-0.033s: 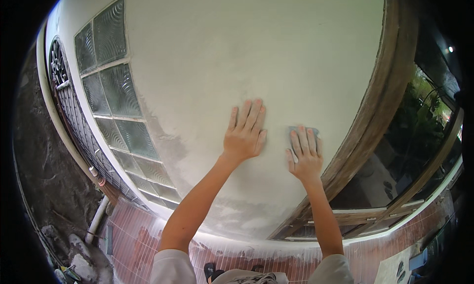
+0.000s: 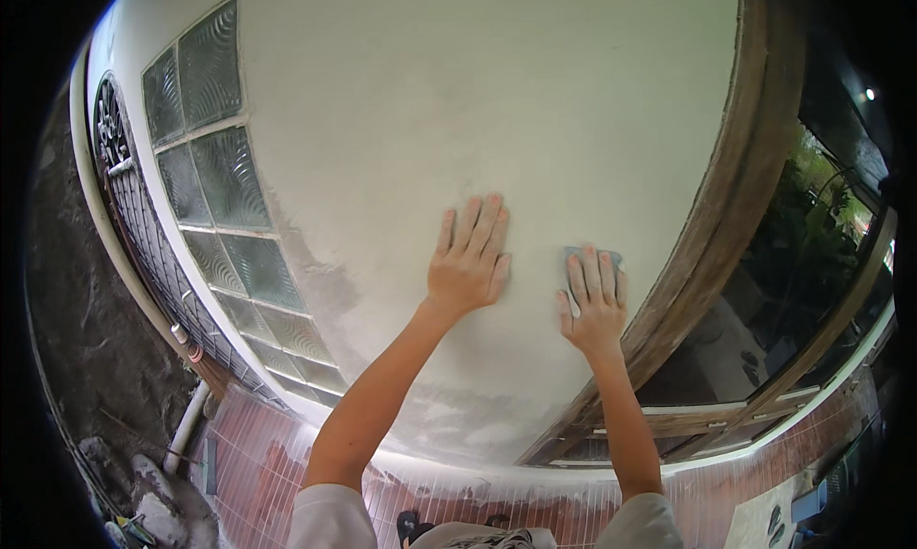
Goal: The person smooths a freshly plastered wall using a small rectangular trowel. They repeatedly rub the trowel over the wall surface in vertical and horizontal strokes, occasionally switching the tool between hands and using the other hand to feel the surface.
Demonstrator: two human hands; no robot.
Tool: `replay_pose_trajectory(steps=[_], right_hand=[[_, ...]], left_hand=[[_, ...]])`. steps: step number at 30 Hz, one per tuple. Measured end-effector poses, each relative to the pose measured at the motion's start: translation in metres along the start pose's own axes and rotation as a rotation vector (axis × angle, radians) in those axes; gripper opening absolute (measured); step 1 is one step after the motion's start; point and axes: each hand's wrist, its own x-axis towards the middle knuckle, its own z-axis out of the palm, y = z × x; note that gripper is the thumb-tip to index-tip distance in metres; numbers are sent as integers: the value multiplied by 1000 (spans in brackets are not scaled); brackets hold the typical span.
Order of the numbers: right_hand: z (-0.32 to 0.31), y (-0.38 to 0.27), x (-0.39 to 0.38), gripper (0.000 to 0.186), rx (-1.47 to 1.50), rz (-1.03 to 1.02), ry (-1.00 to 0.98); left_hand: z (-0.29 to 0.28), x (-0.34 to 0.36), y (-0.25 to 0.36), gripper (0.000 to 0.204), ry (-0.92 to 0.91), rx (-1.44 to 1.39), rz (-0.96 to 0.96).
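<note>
The left hand lies palm to the wall, fingers slightly spread and thumb out to the side. Apart from it, to the right and a little lower, the right hand holds a blue-grey pad pressed against the same wall, fingers stretched over it. The fingers cover most of the pad (whether it carries a label, I cannot tell). Both hands look dusted with pale powder.

Around them the wall is off-white, with grey patches to the left and below. Just beside the right forearm, a brown wooden frame rises and bounds the wall on that side; beyond it, dark glass shows green leaves. To the left, glass blocks with a rippled pattern are set in the wall, and farther out stands a metal grille with a broom near its foot.

Below run reddish tiles, with stones at lower left. At lower right lies a pale sheet; the dark marks on it are too small to make out.
</note>
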Motion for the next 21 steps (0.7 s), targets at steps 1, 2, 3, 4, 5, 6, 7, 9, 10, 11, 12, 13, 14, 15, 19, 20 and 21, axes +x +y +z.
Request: replay_pose_trajectory(steps=[1,2,3,4,5,6,7,9,10,11,12,13,14,15,19,20,21], right_hand=[[-3,7,-2,51,20,57,46],[-7,12,0,52,17,64,22],[-11,17,5,52,36,87,28],[-18,23,14,52,56,105,47],[-25,30,27,53,59,137,42],[-30,41,48,53,56,162,51],[-35,53,71,54,52,163,115],[-42,77,116,55,15,149,226],[-43,87,133,55,-3,117,299],[-43,96,148,54,-12,139,303],[-42,102,161,54,-13,140,328],[-41,105,169,54,-9,177,336],[-40,106,173,54,-32,152,368],[-39,107,177,54,-51,164,382],[-41,104,185,54,-66,169,407],[-42,104,189,54,-81,176,396],[-43,104,192,54,-80,187,388]], left_hand=[[1,1,1,56,15,14,5],[2,1,1,56,26,25,6],[2,0,1,56,34,34,15],[3,-1,0,57,40,42,24],[2,-2,0,57,62,48,41],[1,-3,-1,55,51,43,46],[0,-5,-3,54,29,58,84],[-4,-5,-6,53,7,85,159],[-7,-5,-8,53,-26,71,212],[-9,-3,-11,53,-65,60,264],[-13,-1,-15,52,-103,55,316],[-17,2,-19,53,-135,32,350],[-21,7,-25,53,-163,16,391],[-24,15,-34,54,-181,6,437],[-41,45,-68,58,-287,-43,529],[-46,55,-77,59,-281,-28,530],[-51,65,-86,59,-273,-8,535]])
